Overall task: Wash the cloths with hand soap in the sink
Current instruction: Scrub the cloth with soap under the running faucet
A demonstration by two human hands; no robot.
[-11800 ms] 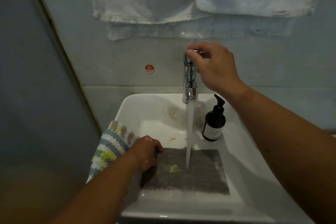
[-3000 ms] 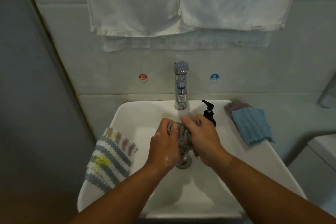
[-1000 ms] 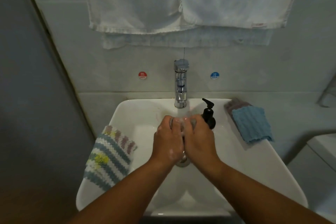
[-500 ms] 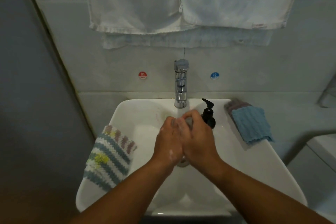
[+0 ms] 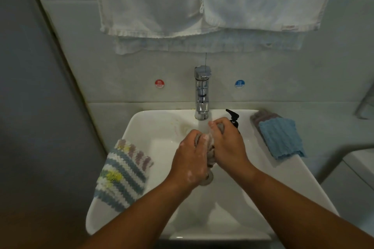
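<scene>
Both forearms enter from the near edge and converge over the basin of the white sink [image 5: 283,184]. The left hand [image 5: 190,159] and the right hand [image 5: 228,145] are positioned side by side above the drain [image 5: 207,180], which is partly covered by them. Each hand has its fingers curled around one end of a bunched grey cloth [image 5: 210,149]; the cloth is gripped between the two hands, and only a narrow strip of it shows in the gap. Patches of white lather are visible on the back of the left hand and on the cloth. On the left rim of the sink, a striped knitted cloth [image 5: 123,174] in blue, white, mauve and yellow lies draped over the edge, apart from the hands. On the right rim, a blue ribbed cloth [image 5: 281,139] lies on top of a mauve-grey cloth [image 5: 261,116], of which only the far edge shows. A black pump soap bottle [image 5: 233,117] stands just behind the right hand, its body mostly hidden. The chrome tap [image 5: 202,95] rises at the back centre of the sink, directly beyond the hands. On the tiled wall, a red hot sticker [image 5: 159,83] sits to the left of the tap and a blue cold sticker [image 5: 239,83] to the right. Two white towels [image 5: 153,2] hang side by side above.
</scene>
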